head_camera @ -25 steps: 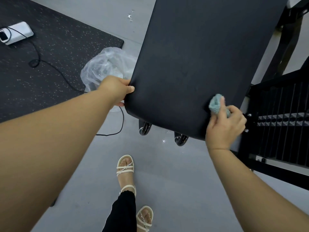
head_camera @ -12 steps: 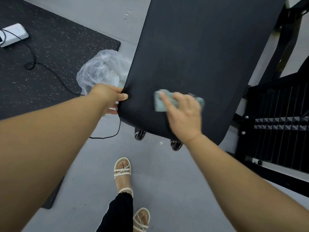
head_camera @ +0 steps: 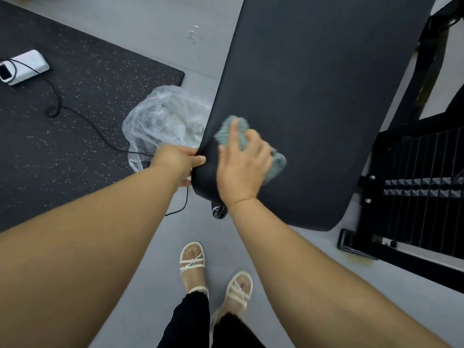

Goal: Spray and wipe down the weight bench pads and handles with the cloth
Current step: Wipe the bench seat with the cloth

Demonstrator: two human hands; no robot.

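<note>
Mid-wipe: the right hand (head_camera: 241,169), fingers flat, pressed the cloth (head_camera: 276,164) onto the bench pad (head_camera: 326,96) near its lower left corner while the left hand (head_camera: 175,159) gripped that edge, and the next move probably called for a firm sweep up the pad.

Matt black vinyl-like bench pad (head_camera: 313,101); fuzzy teal cloth (head_camera: 231,131); crinkled glossy clear plastic bag (head_camera: 163,121); speckled rough rubber mat (head_camera: 75,116) noted.

One head view, tilted down.
I watched from head height, facing forward and down, close over the pad (head_camera: 326,96) and floor (head_camera: 150,26).
</note>
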